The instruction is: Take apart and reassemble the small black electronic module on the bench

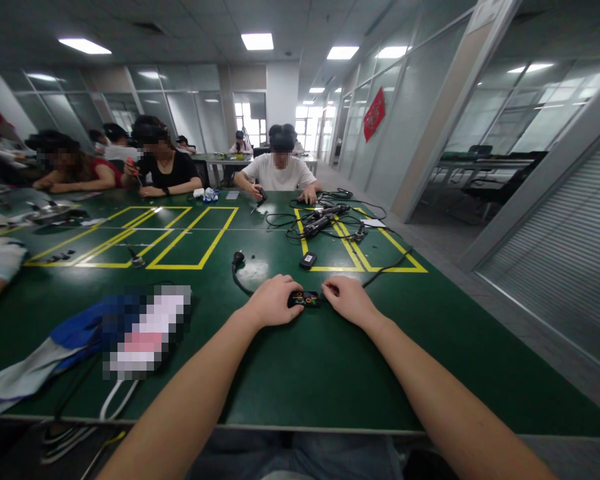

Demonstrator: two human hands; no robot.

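Note:
A small black device with coloured parts inside [305, 299] lies on the green table [300, 373] between my two hands. My left hand [274, 300] is curled with its fingers closed against the device's left end. My right hand [347, 298] is curled too, its fingers pinching the right end. A black cable [239, 275] with a plug runs off behind my left hand. Another cable [387, 269] leads away to the right behind my right hand.
A small black box [308, 260] sits just beyond the device. A tangle of black cables and tools [325, 221] lies farther back. A blue and white bag [75, 340] rests at the left. Several people sit at the far and left sides. Yellow tape [200, 240] marks rectangles.

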